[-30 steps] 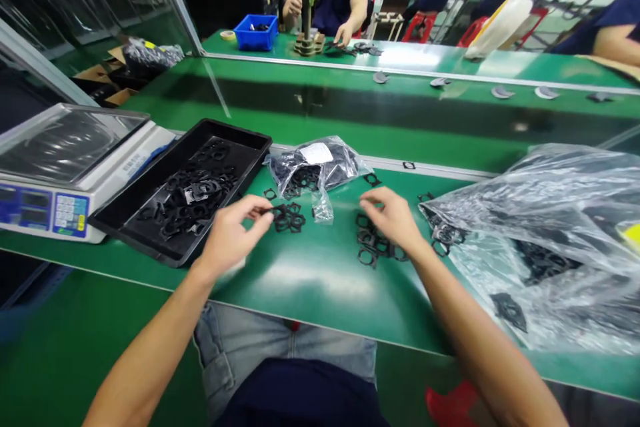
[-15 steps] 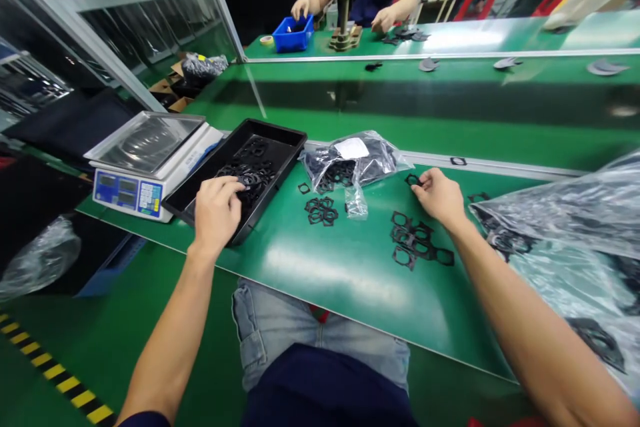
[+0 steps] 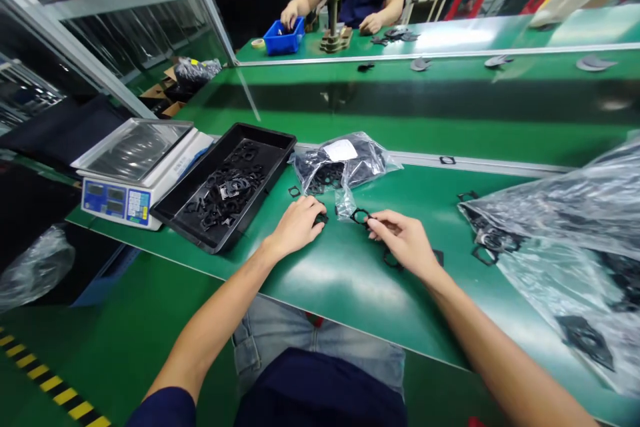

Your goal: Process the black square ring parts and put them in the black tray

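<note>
My left hand (image 3: 299, 223) is over the small pile on the green table, its fingers and thumb curled around black ring-shaped frames (image 3: 322, 218). Most of that pile is hidden beneath the hand. My right hand (image 3: 403, 238) pinches one thin black frame (image 3: 359, 215) between thumb and fingers, close to the tail of a clear plastic bag (image 3: 345, 205). Below the right hand lie more black frames (image 3: 391, 257), partly covered by it. One single frame (image 3: 294, 191) lies flat beside the bag.
A black tray (image 3: 273, 187) of loose dark parts stands left, beside a digital scale (image 3: 116, 200). Large clear plastic bags (image 3: 550, 207) with black parts cover the right end. Across the bench, a co-worker's hand (image 3: 290, 15) is at a blue bin (image 3: 284, 40).
My left hand has left the tray and moved right to the small pile. My right hand has come left and nearer with a frame in its fingers. The view has shifted slightly.
</note>
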Tool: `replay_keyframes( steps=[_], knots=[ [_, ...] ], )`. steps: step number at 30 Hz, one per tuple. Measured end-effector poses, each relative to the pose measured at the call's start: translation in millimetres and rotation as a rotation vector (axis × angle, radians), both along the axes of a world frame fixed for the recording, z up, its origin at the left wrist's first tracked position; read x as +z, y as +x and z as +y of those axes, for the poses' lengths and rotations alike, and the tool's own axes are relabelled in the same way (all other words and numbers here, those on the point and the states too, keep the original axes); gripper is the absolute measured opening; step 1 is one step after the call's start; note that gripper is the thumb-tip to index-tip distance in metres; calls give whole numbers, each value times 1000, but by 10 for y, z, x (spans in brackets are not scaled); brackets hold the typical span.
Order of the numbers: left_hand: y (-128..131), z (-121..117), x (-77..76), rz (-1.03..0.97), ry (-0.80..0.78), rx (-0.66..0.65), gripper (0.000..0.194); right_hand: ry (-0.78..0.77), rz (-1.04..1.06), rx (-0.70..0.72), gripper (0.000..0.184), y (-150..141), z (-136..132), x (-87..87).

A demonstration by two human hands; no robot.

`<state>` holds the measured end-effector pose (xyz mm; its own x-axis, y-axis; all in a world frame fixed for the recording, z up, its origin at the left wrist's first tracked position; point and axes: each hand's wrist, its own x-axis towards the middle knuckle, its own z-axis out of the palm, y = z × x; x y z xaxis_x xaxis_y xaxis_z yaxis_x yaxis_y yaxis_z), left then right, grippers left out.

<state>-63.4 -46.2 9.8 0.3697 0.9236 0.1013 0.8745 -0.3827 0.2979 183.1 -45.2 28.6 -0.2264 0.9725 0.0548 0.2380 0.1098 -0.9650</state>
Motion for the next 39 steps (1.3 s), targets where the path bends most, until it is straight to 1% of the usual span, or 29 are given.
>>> replay_keyframes(
  steps=[3,6,8,11,13,15,17,19,22,24,26,31,35,39],
  knots=[
    [1,-62,0,-14,13,0,16,-23,41,2,52,-27,-57,-73],
    [0,-129,3,-76,79,4,17,-69,120,-11,49,-10,-101,-101],
    [4,-156,37,-163,147,13,16,-115,181,-25,48,-1,-116,-102],
    [59,-160,149,-346,278,5,16,-205,266,-18,49,-5,-120,-106],
    [157,-140,225,-446,346,-40,19,-254,317,-21,50,-13,-119,-112],
    [301,-110,255,-503,379,-136,22,-277,346,-32,49,-16,-119,-115],
    [455,-77,215,-525,390,-248,22,-282,358,-28,48,-10,-120,-109],
    [575,-54,117,-519,395,-312,21,-289,362,-7,47,2,-120,-96],
    [642,-51,-53,-522,397,-291,21,-308,367,28,47,13,-122,-83],
    [624,-63,-125,-540,381,-270,22,-325,366,38,45,8,-126,-84],
    [594,-74,-148,-555,348,-265,22,-341,362,26,44,-3,-132,-88],
    [570,-79,-120,-608,294,-264,23,-352,352,6,43,-21,-143,-85],
    [571,-81,-136,-648,258,-271,26,-326,324,13,44,-17,-142,-77],
    [569,-84,-162,-665,265,-284,27,-275,269,16,47,-18,-160,-119]
  ],
)
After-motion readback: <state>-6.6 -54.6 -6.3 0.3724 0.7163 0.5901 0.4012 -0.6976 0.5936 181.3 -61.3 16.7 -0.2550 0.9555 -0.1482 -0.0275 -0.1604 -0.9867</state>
